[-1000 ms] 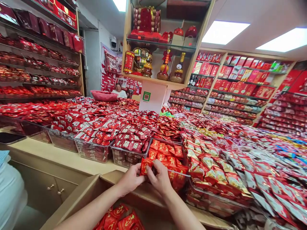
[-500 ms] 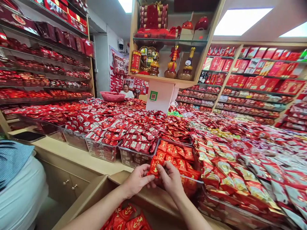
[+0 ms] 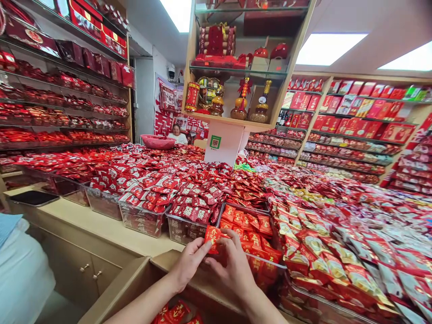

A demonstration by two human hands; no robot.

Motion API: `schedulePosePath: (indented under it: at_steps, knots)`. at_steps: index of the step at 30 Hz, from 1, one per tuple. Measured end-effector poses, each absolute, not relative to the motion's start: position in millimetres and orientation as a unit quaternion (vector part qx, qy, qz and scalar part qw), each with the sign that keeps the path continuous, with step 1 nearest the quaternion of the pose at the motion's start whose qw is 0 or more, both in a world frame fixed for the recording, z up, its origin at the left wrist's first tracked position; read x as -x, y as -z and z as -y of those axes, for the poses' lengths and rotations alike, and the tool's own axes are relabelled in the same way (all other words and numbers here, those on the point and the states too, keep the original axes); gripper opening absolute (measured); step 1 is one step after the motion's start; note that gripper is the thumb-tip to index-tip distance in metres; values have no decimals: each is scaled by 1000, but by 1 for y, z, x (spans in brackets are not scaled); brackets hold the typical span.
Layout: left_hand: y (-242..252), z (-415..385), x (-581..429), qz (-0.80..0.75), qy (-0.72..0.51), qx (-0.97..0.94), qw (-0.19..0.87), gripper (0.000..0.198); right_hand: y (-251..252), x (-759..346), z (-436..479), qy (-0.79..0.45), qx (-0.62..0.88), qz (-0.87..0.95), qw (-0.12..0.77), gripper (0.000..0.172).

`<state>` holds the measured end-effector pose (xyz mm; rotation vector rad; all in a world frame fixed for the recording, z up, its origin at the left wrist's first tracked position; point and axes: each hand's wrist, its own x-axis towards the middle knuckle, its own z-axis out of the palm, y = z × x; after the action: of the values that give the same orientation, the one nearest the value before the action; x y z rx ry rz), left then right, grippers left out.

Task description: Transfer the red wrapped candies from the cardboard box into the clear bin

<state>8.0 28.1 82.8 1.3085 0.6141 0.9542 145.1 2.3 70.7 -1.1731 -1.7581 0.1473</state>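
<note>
My left hand (image 3: 189, 266) pinches a small red packet with gold characters (image 3: 212, 237) between thumb and fingers, above the open cardboard box. Close beside it, my right hand (image 3: 232, 264) has its thumb and fingers apart, the fingertips near the packet's right edge. Whether they touch it I cannot tell. Just beyond is a clear plastic bin (image 3: 270, 265) filled with similar red-and-gold packets (image 3: 250, 220). Below my wrists, the cardboard box (image 3: 118, 290) holds more red packets (image 3: 175, 312).
Clear bins of maroon packets (image 3: 194, 209) line the counter (image 3: 97, 222) to the left. Red-and-gold packets (image 3: 320, 263) are heaped on the right. A phone-like dark slab (image 3: 33, 198) lies far left. Part of a person (image 3: 23, 270) shows at the left edge; another person (image 3: 177, 134) is behind the counter.
My right thumb and fingers have come off the packet's front and spread apart. The packet stays in my left hand, slightly further left. The view has tilted up a little.
</note>
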Motion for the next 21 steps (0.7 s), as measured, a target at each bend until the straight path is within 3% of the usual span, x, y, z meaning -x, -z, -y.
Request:
schedulePosePath:
  at_steps: [4,8,13,18,21]
  knots:
    - [-82,-28,-4,-259,-405,-603,637,30,-67,-139,-3,-1,465,778,422,36]
    - [-77,-28,0,-284,-403,-585,644,36,-71,-140,-1,52,446,789,420,29]
    - [-74,-27,-1,-258,-398,-564,675,45,-114,-180,-26,105,524,725,434,25]
    - [-75,-28,-5,-259,-380,-581,671,38,-143,-230,-78,77,700,685,187,17]
    - [-74,-29,-6,-266,-371,-580,675,36,-134,-241,-94,49,729,672,119,19]
